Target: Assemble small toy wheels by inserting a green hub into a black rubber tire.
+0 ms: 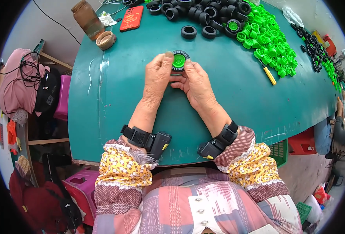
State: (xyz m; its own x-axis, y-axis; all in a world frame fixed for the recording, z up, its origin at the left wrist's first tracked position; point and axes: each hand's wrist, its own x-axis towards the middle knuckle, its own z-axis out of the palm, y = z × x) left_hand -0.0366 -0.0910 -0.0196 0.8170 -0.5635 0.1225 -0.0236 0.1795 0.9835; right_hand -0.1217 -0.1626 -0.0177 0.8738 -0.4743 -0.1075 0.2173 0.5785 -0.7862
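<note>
- A small wheel [179, 61] is held upright between the two hands: a thick black tyre with pale lettering around its sidewall, and a bright green, round, dished rim set inside it, face toward the wearer.
- The left hand [158, 73] grips the wheel's left side, thumb over the tyre's edge.
- The right hand [197, 82] pinches its right side by the thumb, fingers curled beneath.
- Just beyond the hands lie two loose tyres [188, 32], then a heap of black tyres [203, 11].
- Right of the hands: a yellow-handled tool [270, 74] touching piled green rims [274, 46].
- Beyond the left hand: a red phone [131, 18], brown jar [87, 19] and round lid [105, 40].
</note>
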